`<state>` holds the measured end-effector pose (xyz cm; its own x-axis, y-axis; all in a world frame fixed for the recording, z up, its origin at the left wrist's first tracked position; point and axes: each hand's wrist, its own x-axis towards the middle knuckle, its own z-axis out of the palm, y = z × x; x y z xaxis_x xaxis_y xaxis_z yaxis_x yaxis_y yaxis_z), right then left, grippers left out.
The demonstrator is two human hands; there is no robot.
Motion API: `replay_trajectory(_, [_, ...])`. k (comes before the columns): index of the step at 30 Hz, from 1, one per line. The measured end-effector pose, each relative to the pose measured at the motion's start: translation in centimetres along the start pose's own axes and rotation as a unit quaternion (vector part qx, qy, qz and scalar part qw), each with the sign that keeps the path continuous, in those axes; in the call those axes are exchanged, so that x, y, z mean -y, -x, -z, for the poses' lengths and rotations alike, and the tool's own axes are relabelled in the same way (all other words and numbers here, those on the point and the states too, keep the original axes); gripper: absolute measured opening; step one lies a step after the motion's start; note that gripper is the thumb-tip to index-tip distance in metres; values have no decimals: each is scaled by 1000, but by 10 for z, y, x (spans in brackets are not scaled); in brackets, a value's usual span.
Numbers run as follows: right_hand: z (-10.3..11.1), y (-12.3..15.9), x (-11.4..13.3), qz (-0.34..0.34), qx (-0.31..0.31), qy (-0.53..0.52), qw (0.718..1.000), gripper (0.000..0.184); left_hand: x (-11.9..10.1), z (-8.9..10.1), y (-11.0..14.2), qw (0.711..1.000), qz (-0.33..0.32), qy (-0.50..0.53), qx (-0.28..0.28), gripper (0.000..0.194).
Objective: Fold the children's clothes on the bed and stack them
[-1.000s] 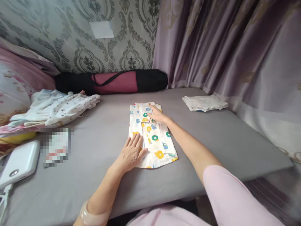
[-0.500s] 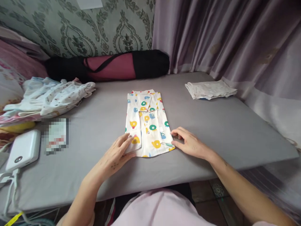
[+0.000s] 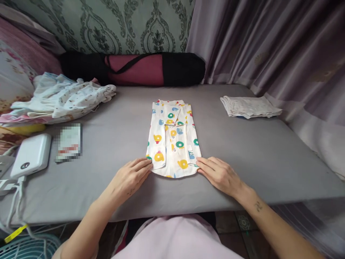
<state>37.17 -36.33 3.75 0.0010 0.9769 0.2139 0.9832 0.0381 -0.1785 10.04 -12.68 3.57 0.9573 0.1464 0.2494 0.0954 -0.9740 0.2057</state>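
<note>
A small white shirt (image 3: 175, 144) with yellow, green, blue and red prints lies on the grey-covered table (image 3: 124, 133). Its sides and sleeves are folded inward, and its collar points away from me. At the near left corner of the hem, my left hand (image 3: 134, 174) pinches the fabric between thumb and fingers. My right hand (image 3: 219, 174) grips the near right corner the same way. Both thumbs are largely hidden under the fingers. The hem between the hands curves slightly toward me.
Behind the shirt lies a long black and maroon bag (image 3: 134, 68) against the wall. Folded pale cloth (image 3: 250, 107) sits at the right. On the left are piled baby clothes (image 3: 67, 95), a blurred packet (image 3: 69, 142) and a white power bank (image 3: 32, 154) with cables.
My left hand has slid from on top of the shirt's near left part to its corner. Both hands have closed on the hem corners. The camera view has shifted slightly.
</note>
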Motion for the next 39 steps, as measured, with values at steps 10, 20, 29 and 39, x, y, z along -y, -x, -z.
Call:
replay_trajectory(10, [1,-9,1,-7,7,37,999,44,5,7,-31,999,3,-22,27,29])
replay_trajectory(20, [6,-17,-5,16,-11,27,999,39,24,16,-35,989,-46,77,121,49])
replay_trajectory(29, [23,-7,1,82,-62,-1,995,40,13,38,-21,984,-54,118,123,49])
replay_trajectory(39, [33,-47,-29,-62,-43,-171,982,28,24,26,-44,946,186,265,0,34])
